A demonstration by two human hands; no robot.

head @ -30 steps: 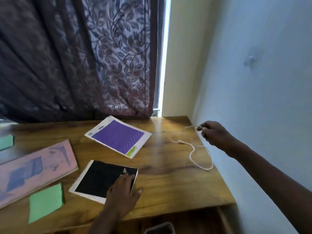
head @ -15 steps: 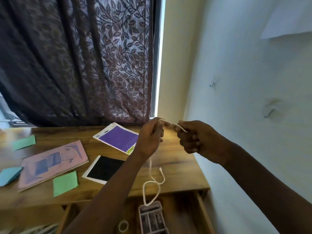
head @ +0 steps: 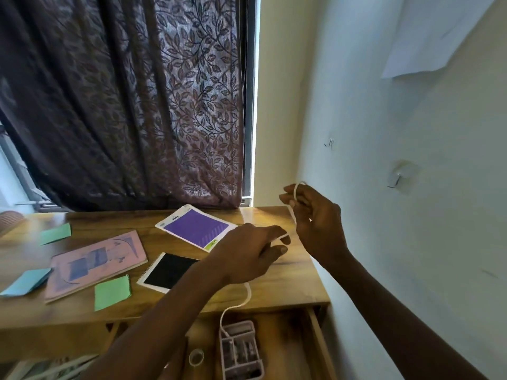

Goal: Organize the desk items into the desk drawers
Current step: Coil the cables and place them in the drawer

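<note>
- Head view: a wooden desk (head: 288, 292) is standing in a corner, with a dark leafy curtain (head: 137, 105) hanging behind it and a pale wall (head: 411, 229) running along its right.
- Lying on it: three pads, namely a purple pad (head: 196, 229), a black notebook (head: 170, 271) and a pink book (head: 96, 263). There are also two green slips (head: 112, 292) and one blue slip (head: 26, 282).
- The right hand (head: 315, 223) and left hand (head: 247, 253) are both gripping one white cable (head: 248, 294) above the desk's right end, and its tail is dangling into the open drawer (head: 318, 338).

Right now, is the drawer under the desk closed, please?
No, the drawer stands open with a pink tray inside.
</note>
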